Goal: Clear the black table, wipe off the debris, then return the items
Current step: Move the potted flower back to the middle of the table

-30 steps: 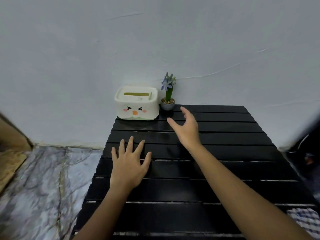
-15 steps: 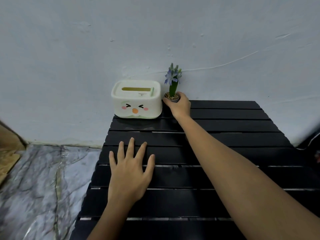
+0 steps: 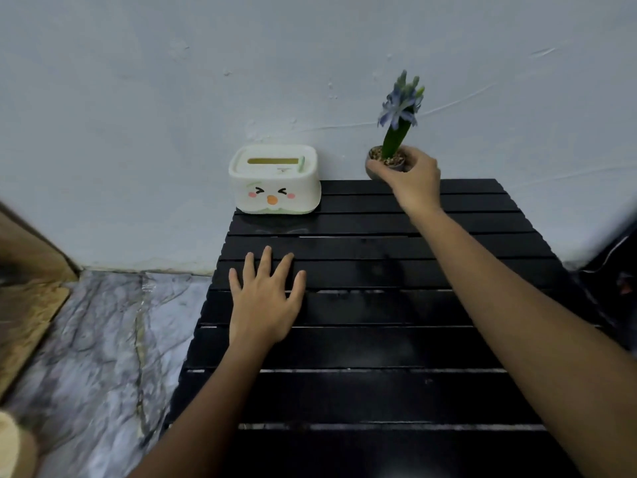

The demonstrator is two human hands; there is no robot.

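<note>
Since half a second ago, the small grey pot with a purple flower (image 3: 388,159) has been lifted off the black slatted table (image 3: 379,339) at 1 o'clock, gripped by the closed right hand (image 3: 412,182). The left hand (image 3: 265,301) is kept flat and open on the table. The white face-printed tissue box (image 3: 274,180) is seen at 11 o'clock.

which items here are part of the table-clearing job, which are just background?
Job:
black table
flower pot, gripped by right hand
cream tissue box
left hand, flat on the table

Background:
marble-pattern floor
white wall
wooden board, left edge
</note>
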